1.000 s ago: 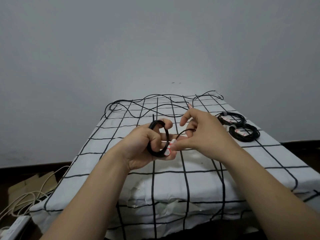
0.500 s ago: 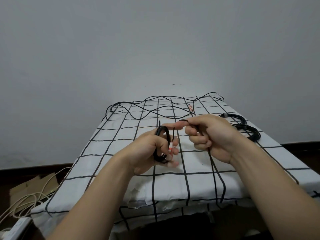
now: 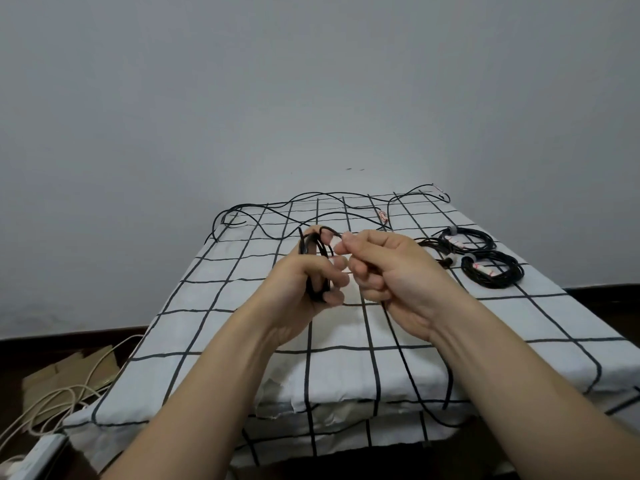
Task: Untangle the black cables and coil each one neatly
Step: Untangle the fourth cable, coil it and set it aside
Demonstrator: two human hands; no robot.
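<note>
Since a second ago the right hand (image 3: pixel 398 275) has risen from the bottom of the small coil (image 3: pixel 309 247) to its top, and the slack now trails over the front edge of the checked cloth (image 3: pixel 221 306). The left hand (image 3: pixel 304 289) grips the coil with fingers curled through its loops, likely so the finished turns stay stacked while a new one is laid on. The right hand pinches the black cable between thumb and forefinger just beside the coil's top, its other fingers curled round the strand, so the running length (image 3: pixel 404 358) feeds through the palm and stays smooth. That length hangs down past the table's front edge and loops back up, so several turns seem left on this cable. Two finished coils (image 3: pixel 465 239) (image 3: pixel 493 271) lie to the right, near each other, set aside from the work. At the far end, loose cables (image 3: pixel 301 195) sprawl crossed over one another, apparently still to be separated.
</note>
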